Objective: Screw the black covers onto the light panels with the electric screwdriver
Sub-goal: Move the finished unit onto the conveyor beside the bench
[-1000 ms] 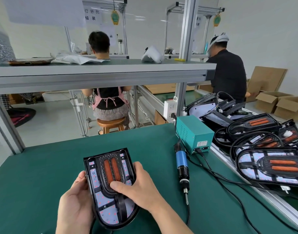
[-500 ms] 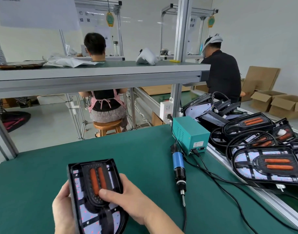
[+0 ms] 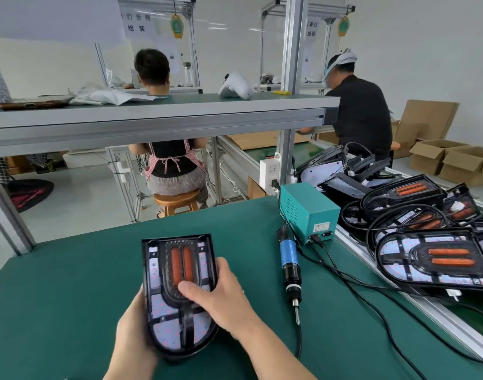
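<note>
I hold a light panel [image 3: 177, 292] with a black cover and two orange bars above the green table [image 3: 70, 283]. My left hand [image 3: 133, 335] grips its left edge from beneath. My right hand [image 3: 221, 297] grips the right edge, thumb pressing on the cover's middle. The electric screwdriver [image 3: 289, 266], blue-bodied, lies on the table to the right, tip pointing toward me, untouched.
A teal power box [image 3: 309, 209] stands behind the screwdriver, its black cables [image 3: 372, 305] trailing across the table. Several covered light panels [image 3: 432, 259] are piled on the conveyor at right. A shelf [image 3: 158, 113] spans overhead. Two people work beyond.
The panel in both hands has shifted slightly as my view moved; my grip on it is the same. The screwdriver has stayed on the table.
</note>
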Demonstrator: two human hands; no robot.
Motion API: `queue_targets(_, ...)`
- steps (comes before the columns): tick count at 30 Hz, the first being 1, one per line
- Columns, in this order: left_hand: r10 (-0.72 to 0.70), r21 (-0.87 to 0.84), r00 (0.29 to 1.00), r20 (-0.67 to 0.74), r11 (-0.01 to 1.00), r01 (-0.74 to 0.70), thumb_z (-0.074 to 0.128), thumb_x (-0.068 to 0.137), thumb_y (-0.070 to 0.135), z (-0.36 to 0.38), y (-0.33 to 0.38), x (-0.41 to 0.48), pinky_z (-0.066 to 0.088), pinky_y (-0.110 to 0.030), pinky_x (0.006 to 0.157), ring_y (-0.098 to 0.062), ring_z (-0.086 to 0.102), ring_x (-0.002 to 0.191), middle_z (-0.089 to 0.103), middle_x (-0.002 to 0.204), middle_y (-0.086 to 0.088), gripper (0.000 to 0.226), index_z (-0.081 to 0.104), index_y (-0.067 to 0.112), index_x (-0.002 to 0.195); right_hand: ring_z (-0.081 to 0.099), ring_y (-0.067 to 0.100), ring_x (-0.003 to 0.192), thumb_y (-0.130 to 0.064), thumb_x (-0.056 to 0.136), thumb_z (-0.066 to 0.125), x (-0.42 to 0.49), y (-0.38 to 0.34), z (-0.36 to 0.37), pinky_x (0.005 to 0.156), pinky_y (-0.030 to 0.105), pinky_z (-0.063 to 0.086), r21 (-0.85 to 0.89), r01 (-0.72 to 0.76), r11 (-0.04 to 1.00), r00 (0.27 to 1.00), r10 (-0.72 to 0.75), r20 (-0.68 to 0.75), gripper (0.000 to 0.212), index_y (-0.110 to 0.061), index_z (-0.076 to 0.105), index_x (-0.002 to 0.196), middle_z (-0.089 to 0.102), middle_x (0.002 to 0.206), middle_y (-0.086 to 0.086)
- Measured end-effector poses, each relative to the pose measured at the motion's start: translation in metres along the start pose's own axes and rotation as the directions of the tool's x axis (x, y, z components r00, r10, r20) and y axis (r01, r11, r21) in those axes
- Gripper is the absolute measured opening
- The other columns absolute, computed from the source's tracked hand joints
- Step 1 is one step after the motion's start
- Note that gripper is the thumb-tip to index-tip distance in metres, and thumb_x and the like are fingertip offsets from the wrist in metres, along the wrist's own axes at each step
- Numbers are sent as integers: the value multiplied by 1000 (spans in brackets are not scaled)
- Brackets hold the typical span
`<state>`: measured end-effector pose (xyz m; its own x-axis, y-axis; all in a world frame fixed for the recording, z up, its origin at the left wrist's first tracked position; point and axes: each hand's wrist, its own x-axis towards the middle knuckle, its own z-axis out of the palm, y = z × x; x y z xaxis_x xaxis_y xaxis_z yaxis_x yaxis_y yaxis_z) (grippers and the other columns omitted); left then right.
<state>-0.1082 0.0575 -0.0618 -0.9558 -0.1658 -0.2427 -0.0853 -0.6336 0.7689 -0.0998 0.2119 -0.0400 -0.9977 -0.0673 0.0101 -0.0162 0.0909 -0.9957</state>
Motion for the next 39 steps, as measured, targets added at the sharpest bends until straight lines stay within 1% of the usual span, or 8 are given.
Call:
queue_targets(3,117,171,990,-76,980,-102,52,100,25,24,-4,-12,52,-36,72,-25,66,72,71,87,-10,25,69,7,96,68,-6,93,-59,68,81,5,1,-9,86,27,52,52,0,999,989,8,-151,53,-34,57,109,72,103,-23)
queue_targets(6,243,311,959,-144,931,-189,43,102,38,34,-14,-17,50,-33,67,-14,65,63,73,70,4,41,69,16,79,71,2,95,-57,67,83,8,2,-13,94,39,56,119,4,993,975,23,-223,55,-31,58,108,74,103,-17)
queue_targets(11,454,603,887,-79,730,-320,36,103,34,34,-32,-21,43,-31,66,-11,48,61,60,65,5,42,56,20,69,73,10,98,-46,68,84,12,0,-22,89,37,57,321,16,947,968,66,-242,57,-25,57,113,76,106,-10)
queue_targets(19,358,835,913,195,428,-346,44,102,25,39,-38,-15,41,-31,64,-24,50,71,57,68,-4,32,52,16,72,71,26,110,-10,91,75,7,-21,-53,107,54,49,539,41,841,949,136,-286,39,-13,57,126,74,118,8)
queue_targets(23,322,882,916,239,322,-344,47,100,29,37,-40,-14,41,-29,66,-11,55,79,61,81,6,25,59,25,78,70,30,112,-10,95,70,-8,-45,-94,104,52,52,570,140,809,927,95,-362,37,-8,60,130,74,120,10)
queue_targets(28,322,903,906,274,239,-357,59,96,24,37,-40,-17,39,-34,73,-17,57,83,62,89,13,13,66,29,87,72,25,108,-8,92,73,-36,-65,-170,100,45,55,374,272,887,788,18,-616,37,-6,61,127,73,120,10)
queue_targets(33,318,910,912,259,235,-340,63,94,22,38,-38,-17,38,-34,74,-21,56,80,62,88,10,11,67,27,85,73,3,87,-13,89,78,-68,-58,-240,76,20,54,130,258,957,601,-54,-797,37,-11,64,122,75,113,2)
queue_targets(39,323,908,909,264,235,-347,64,93,21,39,-38,-17,38,-34,76,-22,56,82,61,88,9,10,67,25,85,73,3,83,-14,89,78,-91,-31,-297,91,37,56,84,199,976,465,-19,-885,36,-15,61,120,72,110,-3)
